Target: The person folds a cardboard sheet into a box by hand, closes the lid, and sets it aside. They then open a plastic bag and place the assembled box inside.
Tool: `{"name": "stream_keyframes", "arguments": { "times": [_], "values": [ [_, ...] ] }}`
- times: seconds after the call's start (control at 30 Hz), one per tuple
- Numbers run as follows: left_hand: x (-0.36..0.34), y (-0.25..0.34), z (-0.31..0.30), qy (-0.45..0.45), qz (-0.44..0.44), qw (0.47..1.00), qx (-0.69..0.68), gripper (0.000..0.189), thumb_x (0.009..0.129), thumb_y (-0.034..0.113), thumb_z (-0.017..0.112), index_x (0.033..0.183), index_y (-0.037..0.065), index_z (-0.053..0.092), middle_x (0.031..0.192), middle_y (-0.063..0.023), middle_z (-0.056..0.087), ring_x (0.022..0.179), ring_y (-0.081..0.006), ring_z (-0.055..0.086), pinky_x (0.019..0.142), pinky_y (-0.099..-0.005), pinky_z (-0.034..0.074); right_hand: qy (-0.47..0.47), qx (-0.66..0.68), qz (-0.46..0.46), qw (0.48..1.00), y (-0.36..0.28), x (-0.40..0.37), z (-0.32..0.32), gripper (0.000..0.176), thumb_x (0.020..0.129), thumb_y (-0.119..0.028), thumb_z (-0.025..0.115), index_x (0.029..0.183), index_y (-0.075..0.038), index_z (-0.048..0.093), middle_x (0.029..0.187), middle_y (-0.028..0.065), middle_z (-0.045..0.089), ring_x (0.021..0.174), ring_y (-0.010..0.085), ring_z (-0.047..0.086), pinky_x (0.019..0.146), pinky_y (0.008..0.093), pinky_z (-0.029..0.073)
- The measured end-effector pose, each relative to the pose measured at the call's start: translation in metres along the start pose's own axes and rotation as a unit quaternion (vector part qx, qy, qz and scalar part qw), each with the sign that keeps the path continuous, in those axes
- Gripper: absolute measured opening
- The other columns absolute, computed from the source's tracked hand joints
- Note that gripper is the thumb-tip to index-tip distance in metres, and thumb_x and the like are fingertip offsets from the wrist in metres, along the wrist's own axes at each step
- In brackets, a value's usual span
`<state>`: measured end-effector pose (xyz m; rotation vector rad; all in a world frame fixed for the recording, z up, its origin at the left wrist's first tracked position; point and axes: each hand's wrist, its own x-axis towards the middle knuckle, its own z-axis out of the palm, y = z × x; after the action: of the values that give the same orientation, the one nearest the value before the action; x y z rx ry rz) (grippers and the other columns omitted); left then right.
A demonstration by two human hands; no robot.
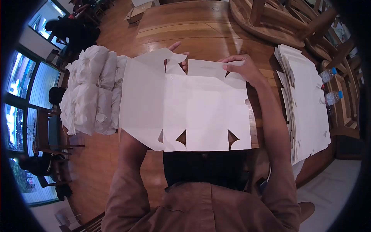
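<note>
A flat white die-cut carton blank point(206, 112) with creases, notched flaps and angled cut-outs lies in front of me over the table's near edge. My right hand point(241, 67) pinches its far flap near the right corner, thumb on the upper face. My left forearm passes beneath the blank's left panel. Of my left hand point(181, 58), only some fingers show past the far edge, stretched out and apart; the palm is hidden under the blank.
Bundles in white wrapping point(92, 91) are piled to the left. A stack of white card blanks point(303, 104) lies to the right, with water bottles point(333, 97) beyond. Upturned wooden furniture point(266, 23) rests on the wooden table point(185, 27). People sit at the far left.
</note>
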<state>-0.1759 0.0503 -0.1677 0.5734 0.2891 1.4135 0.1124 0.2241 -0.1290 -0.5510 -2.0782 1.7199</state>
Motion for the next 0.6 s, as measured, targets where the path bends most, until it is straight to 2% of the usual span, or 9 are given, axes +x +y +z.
{"name": "stream_keyframes", "arguments": {
  "times": [0.03, 0.1, 0.13, 0.2, 0.23, 0.3, 0.4, 0.5, 0.6],
  "values": [
    [0.0, 0.0, -0.003, 0.003, -0.004, 1.0, 0.001, 0.065, 0.097, 0.032, 0.062, 0.155, 0.024, 0.032, 0.142, -0.0164, 0.052, 0.115, -0.031, 0.06, 0.103, -0.0498, 0.048, 0.002, 0.005, 0.001, 1.0, -0.002, -0.002, 0.002, 0.025, 0.084, -0.014, 0.08, 0.105, -0.001, 0.075, 0.093, 0.0053, 0.073, 0.085, 0.0107, 0.065, 0.08, 0.0276, 0.052],
    [0.003, 0.001, -0.006, 0.066, -0.017, 0.986, 0.154, 0.059, 0.099, 0.04, 0.058, 0.151, 0.02, 0.037, 0.143, -0.0171, 0.051, 0.122, -0.033, 0.058, 0.105, -0.0497, 0.048, -0.004, -0.032, 0.006, 0.999, -0.007, -0.004, 0.006, 0.023, 0.086, -0.013, 0.078, 0.105, -0.001, 0.075, 0.097, 0.007, 0.075, 0.087, 0.0105, 0.066, 0.08, 0.0272, 0.053],
    [0.003, -0.001, 0.008, 0.066, -0.02, 0.986, 0.155, 0.059, 0.099, 0.04, 0.058, 0.151, 0.02, 0.037, 0.143, -0.0171, 0.051, 0.122, -0.033, 0.058, 0.105, -0.0497, 0.048, -0.002, -0.029, 0.006, 1.0, -0.011, -0.005, 0.008, 0.023, 0.086, -0.013, 0.078, 0.105, -0.001, 0.075, 0.097, 0.007, 0.075, 0.087, 0.0105, 0.066, 0.08, 0.0272, 0.053],
    [0.001, -0.008, 0.037, 0.16, -0.057, 0.957, 0.234, 0.057, 0.101, 0.044, 0.052, 0.149, 0.017, 0.036, 0.144, -0.0185, 0.05, 0.13, -0.0355, 0.053, 0.107, -0.051, 0.048, 0.027, -0.103, 0.004, 0.994, -0.018, -0.009, 0.015, 0.024, 0.086, -0.014, 0.077, 0.106, -0.001, 0.076, 0.096, 0.0067, 0.075, 0.083, 0.0099, 0.066, 0.077, 0.0266, 0.053],
    [0.002, -0.009, 0.045, 0.16, -0.058, 0.957, 0.235, 0.057, 0.101, 0.044, 0.052, 0.149, 0.017, 0.036, 0.144, -0.0185, 0.05, 0.13, -0.0355, 0.053, 0.107, -0.051, 0.048, 0.029, -0.102, 0.004, 0.994, -0.016, -0.009, 0.017, 0.024, 0.086, -0.014, 0.077, 0.106, -0.001, 0.076, 0.096, 0.0067, 0.075, 0.083, 0.0099, 0.066, 0.077, 0.0266, 0.053],
    [0.003, -0.012, 0.056, 0.177, -0.08, 0.941, 0.278, 0.066, 0.101, 0.048, 0.052, 0.15, 0.009, 0.031, 0.145, -0.021, 0.047, 0.132, -0.0353, 0.051, 0.108, -0.0502, 0.047, 0.046, -0.118, -0.043, 0.991, -0.014, -0.011, 0.021, 0.022, 0.086, -0.016, 0.076, 0.104, -0.005, 0.077, 0.084, 0.0044, 0.073, 0.073, 0.01, 0.063, 0.071, 0.0273, 0.051],
    [0.002, -0.014, 0.058, 0.172, -0.079, 0.951, 0.245, 0.062, 0.101, 0.047, 0.052, 0.149, 0.013, 0.034, 0.145, -0.0192, 0.049, 0.134, -0.0367, 0.049, 0.109, -0.0535, 0.046, 0.049, -0.143, -0.047, 0.987, -0.019, -0.014, 0.024, 0.025, 0.087, -0.016, 0.076, 0.106, -0.001, 0.076, 0.092, 0.0067, 0.076, 0.081, 0.0099, 0.066, 0.076, 0.0269, 0.053],
    [-0.002, -0.016, 0.066, 0.176, -0.076, 0.956, 0.222, 0.06, 0.101, 0.047, 0.051, 0.149, 0.013, 0.035, 0.146, -0.0193, 0.048, 0.133, -0.0361, 0.051, 0.11, -0.0527, 0.046, 0.058, -0.156, -0.067, 0.984, -0.024, -0.018, 0.026, 0.024, 0.087, -0.016, 0.076, 0.106, -0.001, 0.076, 0.092, 0.0072, 0.076, 0.082, 0.0108, 0.067, 0.078, 0.0278, 0.053],
    [-0.004, -0.015, 0.078, 0.176, -0.108, 0.943, 0.262, 0.065, 0.101, 0.048, 0.051, 0.149, 0.009, 0.032, 0.141, -0.0194, 0.052, 0.131, -0.0354, 0.053, 0.108, -0.052, 0.048, 0.056, -0.183, -0.062, 0.979, -0.026, -0.021, 0.027, 0.024, 0.087, -0.017, 0.076, 0.105, -0.001, 0.076, 0.093, 0.0088, 0.076, 0.082, 0.0121, 0.068, 0.079, 0.0283, 0.053]
  ]
}}
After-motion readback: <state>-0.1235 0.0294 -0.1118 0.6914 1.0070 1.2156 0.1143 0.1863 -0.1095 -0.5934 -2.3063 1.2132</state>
